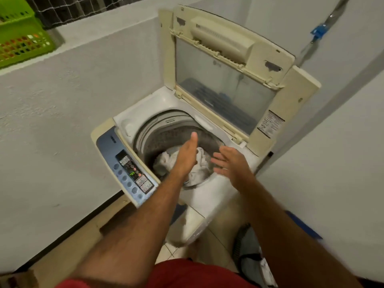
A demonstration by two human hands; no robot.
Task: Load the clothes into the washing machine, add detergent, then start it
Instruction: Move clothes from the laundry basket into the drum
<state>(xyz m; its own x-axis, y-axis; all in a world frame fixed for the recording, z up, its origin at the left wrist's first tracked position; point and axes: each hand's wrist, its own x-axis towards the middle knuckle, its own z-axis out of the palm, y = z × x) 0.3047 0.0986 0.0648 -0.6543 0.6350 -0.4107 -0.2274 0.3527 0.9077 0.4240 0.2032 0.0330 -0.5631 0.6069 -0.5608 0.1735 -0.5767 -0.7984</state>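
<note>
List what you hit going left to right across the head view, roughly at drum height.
Control panel → left hand → white clothes in the drum → right hand → warning label on the raised lid's frame. Both hands hang over the drum, fingers straight, holding nothing.

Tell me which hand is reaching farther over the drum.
The left hand, nearer the control panel, reaches farther, its thumb over the drum's far wall. The right hand hangs back near the front rim.

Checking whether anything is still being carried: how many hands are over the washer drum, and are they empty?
2. The left hand is over the drum's white clothes; the right hand is over the drum's right rim. Both are open and hold nothing.
</note>
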